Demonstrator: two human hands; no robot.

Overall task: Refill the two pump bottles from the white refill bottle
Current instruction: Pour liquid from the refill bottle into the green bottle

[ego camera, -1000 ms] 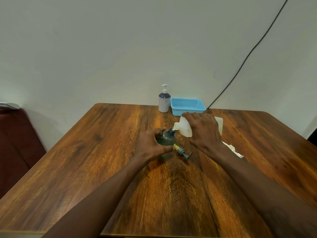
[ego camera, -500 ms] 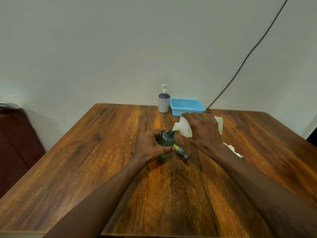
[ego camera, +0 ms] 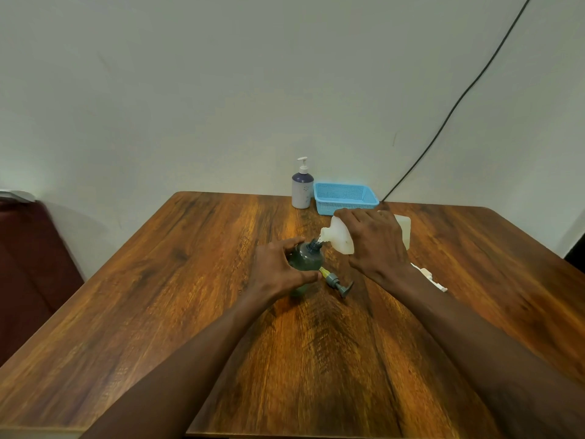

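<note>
A dark green pump bottle [ego camera: 305, 257] stands open-necked mid-table, gripped around its body by my left hand [ego camera: 278, 271]. My right hand [ego camera: 376, 245] holds the white refill bottle [ego camera: 340, 237] tipped on its side, its spout right at the green bottle's neck. The green bottle's grey pump head [ego camera: 338, 281] with a yellow stem lies on the table just right of the bottle. A second pump bottle [ego camera: 302, 188], white and purple with its pump on, stands at the table's far edge.
A blue plastic basket [ego camera: 346, 198] sits beside the white and purple bottle at the back. A white object [ego camera: 430, 277] lies on the wooden table [ego camera: 158, 296] behind my right wrist. A black cable [ego camera: 459, 103] runs down the wall. A dark red seat [ego camera: 28, 264] stands at the left.
</note>
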